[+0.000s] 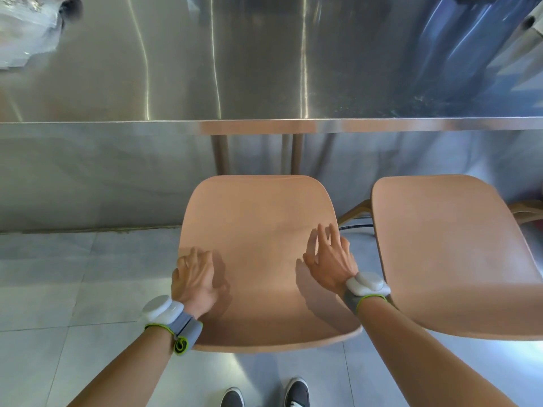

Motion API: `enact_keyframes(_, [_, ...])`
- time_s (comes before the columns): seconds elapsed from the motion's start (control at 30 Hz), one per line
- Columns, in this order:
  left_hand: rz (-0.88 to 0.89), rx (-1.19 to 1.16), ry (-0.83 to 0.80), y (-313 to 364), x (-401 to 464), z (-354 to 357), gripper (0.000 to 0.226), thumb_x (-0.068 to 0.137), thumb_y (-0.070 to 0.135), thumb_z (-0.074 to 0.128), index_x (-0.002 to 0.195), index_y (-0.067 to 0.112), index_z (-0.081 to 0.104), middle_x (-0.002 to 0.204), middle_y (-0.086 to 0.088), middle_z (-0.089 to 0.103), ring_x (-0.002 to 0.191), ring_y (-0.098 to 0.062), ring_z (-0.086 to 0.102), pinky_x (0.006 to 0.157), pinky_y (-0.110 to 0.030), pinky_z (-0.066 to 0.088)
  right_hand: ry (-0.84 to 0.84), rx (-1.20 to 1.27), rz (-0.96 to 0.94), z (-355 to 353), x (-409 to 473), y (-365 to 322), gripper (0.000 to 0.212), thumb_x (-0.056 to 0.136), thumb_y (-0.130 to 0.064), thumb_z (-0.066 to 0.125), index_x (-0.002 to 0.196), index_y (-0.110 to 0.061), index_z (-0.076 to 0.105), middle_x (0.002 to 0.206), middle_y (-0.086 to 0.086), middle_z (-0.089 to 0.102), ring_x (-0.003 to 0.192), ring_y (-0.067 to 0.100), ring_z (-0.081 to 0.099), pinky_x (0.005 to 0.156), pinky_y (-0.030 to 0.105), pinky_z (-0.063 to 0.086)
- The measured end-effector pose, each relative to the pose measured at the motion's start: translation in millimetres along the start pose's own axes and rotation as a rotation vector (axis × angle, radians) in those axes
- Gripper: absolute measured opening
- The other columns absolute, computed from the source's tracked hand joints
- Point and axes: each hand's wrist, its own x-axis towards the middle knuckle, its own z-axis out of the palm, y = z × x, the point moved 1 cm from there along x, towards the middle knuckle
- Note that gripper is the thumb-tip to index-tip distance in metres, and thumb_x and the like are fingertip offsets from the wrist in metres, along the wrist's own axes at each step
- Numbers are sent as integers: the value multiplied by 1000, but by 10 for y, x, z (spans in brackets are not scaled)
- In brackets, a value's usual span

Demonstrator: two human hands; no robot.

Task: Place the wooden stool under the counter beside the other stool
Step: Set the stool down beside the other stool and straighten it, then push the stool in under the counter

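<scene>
A wooden stool [261, 230] with a pale curved seat stands right in front of me, its far edge close to the steel counter [264, 124]. My left hand [194, 277] rests on the seat's left edge, fingers curled over it. My right hand [329, 257] hovers over the seat's right side, fingers spread and holding nothing. The other stool [449, 254] stands to the right, a narrow gap between the two seats.
The counter top is shiny steel with a crumpled plastic bag [26, 27] at its far left. Below it runs a metal front panel [88, 177]. Grey floor tiles [58, 289] lie to the left. My shoes [264, 395] show at the bottom.
</scene>
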Motion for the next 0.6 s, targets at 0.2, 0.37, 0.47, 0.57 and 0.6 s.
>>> enact_keyframes(0.2, [82,-118,-79,72,-329,-109,75,77,69,46,135,21,43,141,-4,47,129,-35,39,102,-42,41,-46,99,30,-94,-377,-137,64,95,-41,46,150,-15,27,159,6,25,139,39,30,101,51,43])
enact_keyframes(0.37, [78,-103,-258,111,-709,-205,56,78,74,40,111,31,52,134,-5,54,128,-34,41,101,-39,38,-48,42,187,-195,-722,-68,38,94,-32,46,124,-10,50,132,11,50,125,38,44,88,45,46])
enact_keyframes(0.47, [65,-152,-392,136,-912,-264,65,85,72,31,132,32,49,146,-6,46,138,-33,33,107,-39,29,-121,92,461,-82,-863,53,37,91,-25,48,123,-7,54,129,15,52,120,39,50,93,42,44])
enact_keyframes(0.57, [105,-163,-480,80,-995,-321,67,84,75,27,134,36,50,148,2,44,140,-28,30,105,-39,26,-169,446,663,29,-928,125,20,90,-12,48,99,2,58,115,24,63,103,42,65,82,42,57])
enact_keyframes(0.6, [146,-170,-516,55,-1011,-348,70,82,78,27,132,36,52,145,3,47,139,-27,32,102,-38,27,-175,580,689,64,-923,141,15,89,-9,47,93,3,55,105,25,64,92,43,68,76,45,60])
